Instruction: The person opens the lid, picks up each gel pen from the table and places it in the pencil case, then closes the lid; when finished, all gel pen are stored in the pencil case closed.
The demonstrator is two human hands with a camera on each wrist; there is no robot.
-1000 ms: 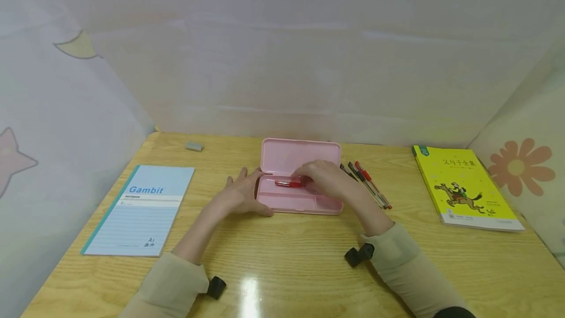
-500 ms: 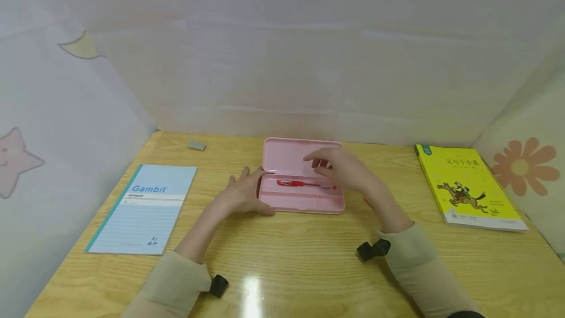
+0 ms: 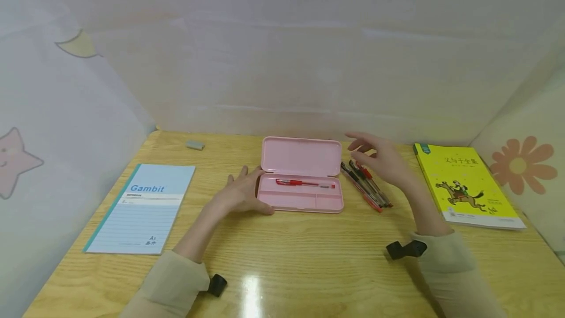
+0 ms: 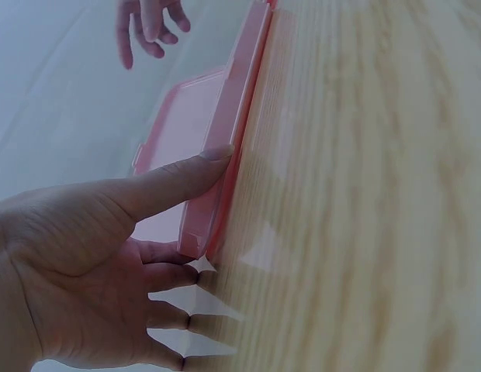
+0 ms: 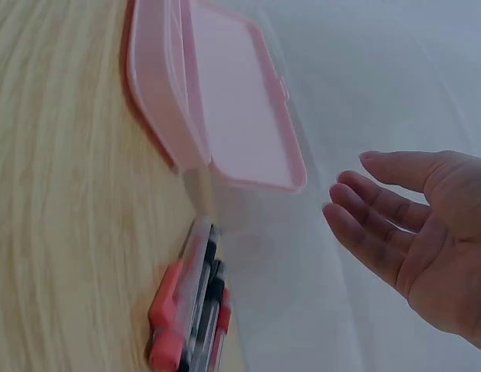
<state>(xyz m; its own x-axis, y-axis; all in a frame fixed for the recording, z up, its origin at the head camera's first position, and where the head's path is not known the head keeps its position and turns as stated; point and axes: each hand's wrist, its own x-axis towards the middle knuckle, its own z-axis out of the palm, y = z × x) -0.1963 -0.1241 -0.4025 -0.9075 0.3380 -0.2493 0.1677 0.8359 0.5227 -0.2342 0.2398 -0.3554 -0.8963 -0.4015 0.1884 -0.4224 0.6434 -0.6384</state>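
Observation:
A pink pencil case (image 3: 287, 203) lies open at the middle of the table, its lid (image 3: 301, 155) folded back. One red pen (image 3: 300, 183) with a clear barrel rests in its long rear compartment. My left hand (image 3: 240, 195) holds the left end of the case, thumb on the front wall and index finger at the end; the other fingers spread on the table. My right hand (image 3: 381, 158), its fingers loosely bent around nothing, hovers above several pens (image 3: 367, 188) with black and red caps, right of the case. In the right wrist view the pens (image 5: 190, 310) lie bunched together.
A blue notebook (image 3: 141, 210) is at the left, and a small grey eraser-like block (image 3: 194, 145) sits behind it. At the right lies a yellow book (image 3: 468, 185). A pale curtain-like wall (image 3: 282, 63) closes off the table's back edge.
My right hand has drawn away from the pencil case toward the loose pens at the right, leaving the red pen lying in the compartment. The left hand keeps its place.

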